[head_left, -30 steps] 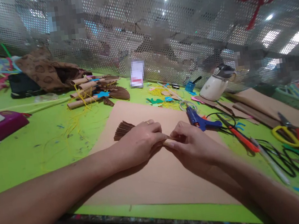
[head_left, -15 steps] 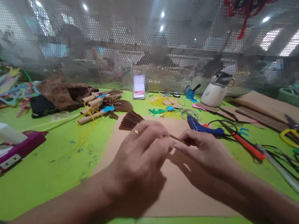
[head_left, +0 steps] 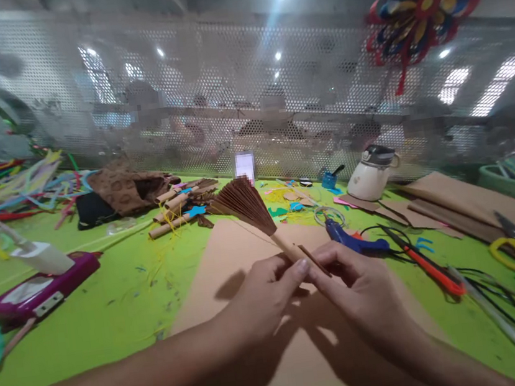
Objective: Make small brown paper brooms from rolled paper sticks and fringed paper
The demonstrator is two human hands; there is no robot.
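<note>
So the brown pleated paper fan (head_left: pixel 245 202) is up off the table, right in the middle of the view. Its spread end tips toward 11 o'clock and its narrow folded stem runs down into the fingers. The left hand (head_left: pixel 263 298) has the stem pinched tight between thumb and fingertips. The right hand (head_left: pixel 362 280) is closed on the lower end of the same stem, and the two hands touch at the fingertips.

Under them is a tan cardboard sheet (head_left: pixel 219 266) lying on the green table (head_left: pixel 112 311). At 2 o'clock from the hands, just off the sheet's edge, there's a blue glue gun (head_left: pixel 352 242). At 3 o'clock is a pair of scissors (head_left: pixel 428 263) with orange-red handles, in among some black cord. Further out at 1 o'clock sits a white jug (head_left: pixel 370 176).

Just beside the fan at 9 o'clock is a heap of paper rolls (head_left: pixel 177 208), and well apart at 9 o'clock from the hands is a pink case (head_left: pixel 39 293). A mesh screen (head_left: pixel 227 96) backs the table, with a colourful pinwheel (head_left: pixel 426 0) hanging high at 1 o'clock.
</note>
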